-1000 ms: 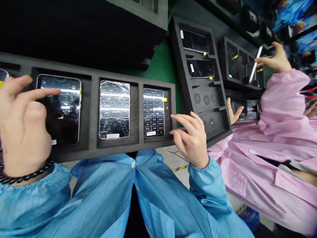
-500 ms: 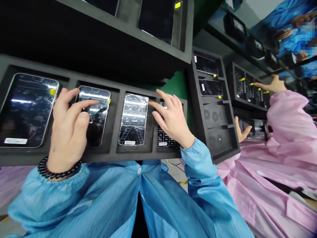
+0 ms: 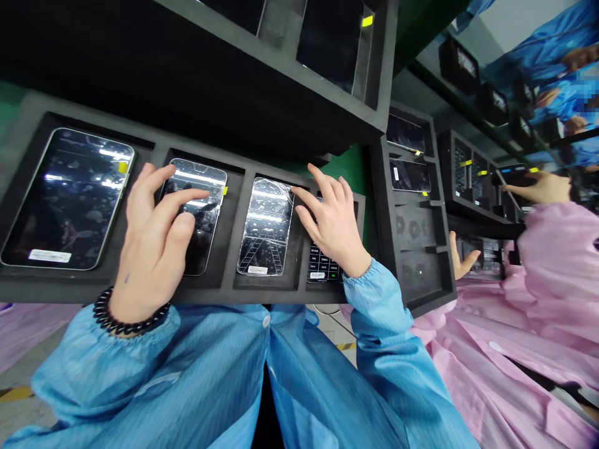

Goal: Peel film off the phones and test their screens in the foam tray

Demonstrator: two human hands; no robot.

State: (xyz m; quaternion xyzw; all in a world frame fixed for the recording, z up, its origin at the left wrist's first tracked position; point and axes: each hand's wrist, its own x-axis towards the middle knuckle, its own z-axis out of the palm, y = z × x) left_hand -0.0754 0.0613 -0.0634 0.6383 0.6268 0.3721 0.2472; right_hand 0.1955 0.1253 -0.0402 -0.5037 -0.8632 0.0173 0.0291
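A dark foam tray (image 3: pixel 229 234) lies before me with a screen device in each compartment. My left hand (image 3: pixel 156 237) hovers with fingers apart over the second phone (image 3: pixel 206 215), which bears a yellow tag; part of that phone is hidden by the hand. To its left lies a larger tablet (image 3: pixel 70 199) with a white label. My right hand (image 3: pixel 334 221) has its fingers spread, the index fingertip at the upper right edge of the third phone (image 3: pixel 266 227), whose screen shows a grid pattern. Beneath that hand, a fourth phone (image 3: pixel 322 262) with a button menu is partly covered.
A raised foam tray (image 3: pixel 276 50) with dark devices overhangs the far side. To the right, another foam tray (image 3: pixel 412 215) holds two phones. A co-worker in pink sleeves (image 3: pixel 556 243) has hands near a further tray (image 3: pixel 472 178). People in blue stand farther back.
The view has shifted, so the trays appear farther right. My hands keep nearly the same poses over the same phones. The co-worker's far hand now appears at a dark device.
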